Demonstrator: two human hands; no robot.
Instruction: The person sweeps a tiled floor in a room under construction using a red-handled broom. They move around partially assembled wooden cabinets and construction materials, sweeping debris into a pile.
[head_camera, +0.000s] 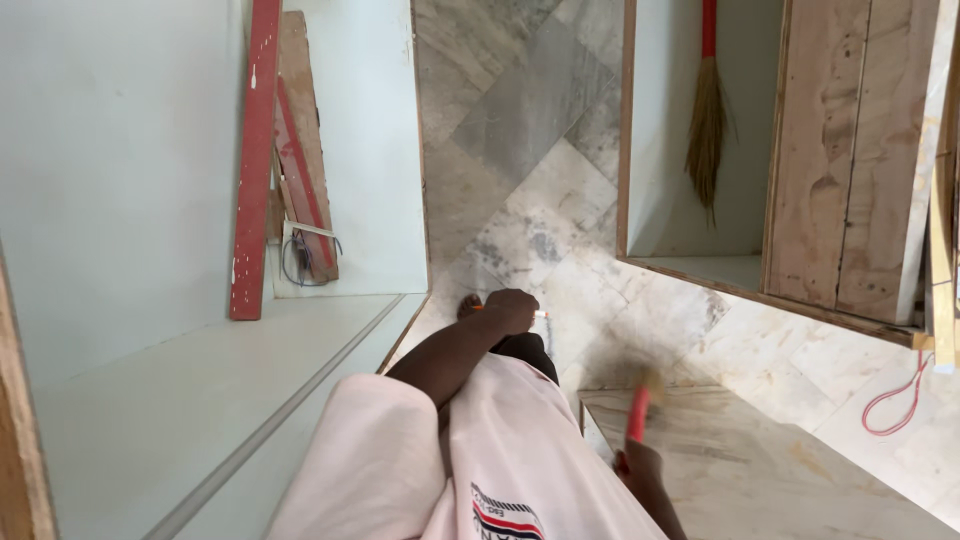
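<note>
A: Head view, left hand (510, 308)?

B: Fingers curled shut around a thin white stick with an orange tip (541, 314), held low over the marble floor (560, 190).

A: Right hand (640, 468)?

B: Closed on a red-handled brush (638, 410), its blurred bristles up, beside the pale shirt (500, 460). A broom (707, 120) hung in the cabinet (700, 262).
</note>
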